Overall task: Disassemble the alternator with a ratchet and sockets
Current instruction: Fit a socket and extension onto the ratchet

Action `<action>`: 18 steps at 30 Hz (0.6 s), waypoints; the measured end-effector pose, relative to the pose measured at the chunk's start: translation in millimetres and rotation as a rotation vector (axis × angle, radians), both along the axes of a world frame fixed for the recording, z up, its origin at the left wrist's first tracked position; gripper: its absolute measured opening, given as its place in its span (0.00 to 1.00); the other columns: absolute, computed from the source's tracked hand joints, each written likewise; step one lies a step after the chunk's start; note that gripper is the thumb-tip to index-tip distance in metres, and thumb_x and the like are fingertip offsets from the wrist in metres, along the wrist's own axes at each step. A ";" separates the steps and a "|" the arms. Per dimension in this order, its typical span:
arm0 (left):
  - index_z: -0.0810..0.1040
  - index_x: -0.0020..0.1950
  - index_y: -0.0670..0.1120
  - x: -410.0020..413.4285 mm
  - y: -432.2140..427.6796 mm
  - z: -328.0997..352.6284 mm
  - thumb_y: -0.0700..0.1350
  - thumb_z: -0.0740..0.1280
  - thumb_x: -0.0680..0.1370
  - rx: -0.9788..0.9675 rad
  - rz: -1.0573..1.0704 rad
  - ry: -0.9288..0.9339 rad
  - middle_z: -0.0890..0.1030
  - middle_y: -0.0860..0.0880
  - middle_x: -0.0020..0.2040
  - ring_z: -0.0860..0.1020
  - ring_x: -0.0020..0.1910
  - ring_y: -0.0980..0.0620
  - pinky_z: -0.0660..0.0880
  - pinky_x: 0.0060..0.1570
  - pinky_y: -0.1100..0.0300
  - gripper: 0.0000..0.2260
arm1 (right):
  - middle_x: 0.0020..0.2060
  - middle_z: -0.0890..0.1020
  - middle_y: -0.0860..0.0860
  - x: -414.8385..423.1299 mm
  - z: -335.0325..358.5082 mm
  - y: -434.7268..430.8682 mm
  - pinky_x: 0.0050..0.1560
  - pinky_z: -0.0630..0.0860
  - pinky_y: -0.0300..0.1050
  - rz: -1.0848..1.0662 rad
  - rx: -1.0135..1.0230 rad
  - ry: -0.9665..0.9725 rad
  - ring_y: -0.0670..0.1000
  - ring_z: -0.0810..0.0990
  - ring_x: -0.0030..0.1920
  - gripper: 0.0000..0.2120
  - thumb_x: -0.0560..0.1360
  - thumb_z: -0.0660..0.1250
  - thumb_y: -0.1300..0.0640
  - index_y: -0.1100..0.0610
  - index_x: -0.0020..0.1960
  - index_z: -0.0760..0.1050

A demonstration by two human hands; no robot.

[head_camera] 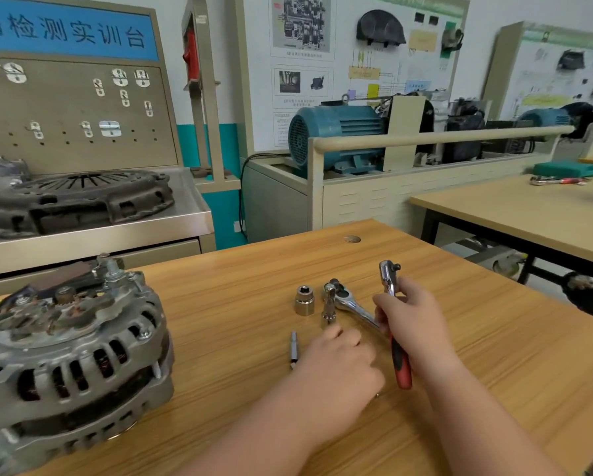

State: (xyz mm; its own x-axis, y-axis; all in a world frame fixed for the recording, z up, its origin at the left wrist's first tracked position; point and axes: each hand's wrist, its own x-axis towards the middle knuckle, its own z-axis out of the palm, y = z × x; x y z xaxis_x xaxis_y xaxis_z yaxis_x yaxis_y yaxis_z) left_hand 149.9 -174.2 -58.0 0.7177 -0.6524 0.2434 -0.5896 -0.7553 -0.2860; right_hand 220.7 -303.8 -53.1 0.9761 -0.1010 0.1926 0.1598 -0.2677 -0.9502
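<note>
Right hand [411,314] grips ratchet [388,274] | left hand [339,359] near socket [304,300] | alternator [72,348] well left

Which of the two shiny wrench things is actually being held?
The red-handled ratchet, gripped upright by the right hand; the other ratchet lies flat on the table.

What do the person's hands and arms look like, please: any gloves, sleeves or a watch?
The left hand and right hand are bare, with no gloves. The forearms are bare too; no sleeves or watch show.
</note>
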 end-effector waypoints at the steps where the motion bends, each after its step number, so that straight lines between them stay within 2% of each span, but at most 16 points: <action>1: 0.78 0.50 0.46 3.5 -2.0 -0.9 0.38 0.62 0.76 0.019 -0.008 0.001 0.76 0.48 0.44 0.69 0.50 0.46 0.63 0.53 0.52 0.08 | 0.25 0.78 0.52 -0.1 0.7 -0.8 0.30 0.68 0.45 0.013 0.035 0.007 0.50 0.71 0.25 0.01 0.74 0.64 0.63 0.61 0.44 0.73; 4: 0.78 0.47 0.48 8.6 -3.1 -0.4 0.38 0.64 0.75 0.035 -0.051 0.027 0.78 0.50 0.41 0.72 0.46 0.47 0.65 0.50 0.54 0.06 | 0.24 0.79 0.52 -0.2 2.5 -2.1 0.25 0.68 0.40 0.062 0.124 0.046 0.48 0.71 0.22 0.02 0.77 0.64 0.61 0.58 0.46 0.75; 8: 0.79 0.37 0.55 15.2 0.4 -2.0 0.48 0.73 0.66 0.082 -0.134 0.020 0.77 0.57 0.30 0.76 0.35 0.57 0.71 0.40 0.64 0.04 | 0.24 0.78 0.53 -1.6 3.8 -3.3 0.22 0.66 0.38 0.086 0.235 0.095 0.48 0.69 0.21 0.03 0.78 0.64 0.59 0.59 0.48 0.75; 13: 0.78 0.36 0.54 13.4 -0.6 -6.5 0.47 0.72 0.66 0.032 -0.176 -0.080 0.76 0.57 0.31 0.75 0.33 0.57 0.71 0.39 0.64 0.04 | 0.24 0.77 0.55 -4.1 8.6 -4.0 0.20 0.67 0.38 0.158 0.475 0.156 0.48 0.71 0.21 0.02 0.78 0.64 0.62 0.62 0.50 0.74; 15: 0.78 0.37 0.51 11.0 2.7 -1.7 0.44 0.68 0.69 -0.130 -0.179 -0.169 0.77 0.56 0.31 0.75 0.33 0.54 0.73 0.38 0.63 0.02 | 0.25 0.78 0.55 -5.6 13.7 -6.1 0.20 0.68 0.37 0.213 0.646 0.176 0.47 0.72 0.21 0.03 0.78 0.64 0.63 0.60 0.52 0.74; 18: 0.81 0.41 0.50 2.5 12.9 13.3 0.43 0.68 0.72 -0.644 -0.053 -0.123 0.80 0.55 0.34 0.77 0.36 0.57 0.76 0.36 0.60 0.03 | 0.27 0.78 0.53 -6.8 20.2 -10.6 0.19 0.68 0.35 0.299 0.889 0.210 0.45 0.70 0.20 0.08 0.75 0.67 0.60 0.54 0.54 0.76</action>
State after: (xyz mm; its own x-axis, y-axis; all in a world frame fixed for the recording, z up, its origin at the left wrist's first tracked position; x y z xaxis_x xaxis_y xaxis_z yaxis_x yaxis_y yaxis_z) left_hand 152.4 -161.3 -44.8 0.6305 -0.3823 0.6755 -0.6226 -0.7688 0.1460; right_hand 213.9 -314.4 -32.9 0.9910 0.1328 -0.0160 -0.0918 0.5884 -0.8033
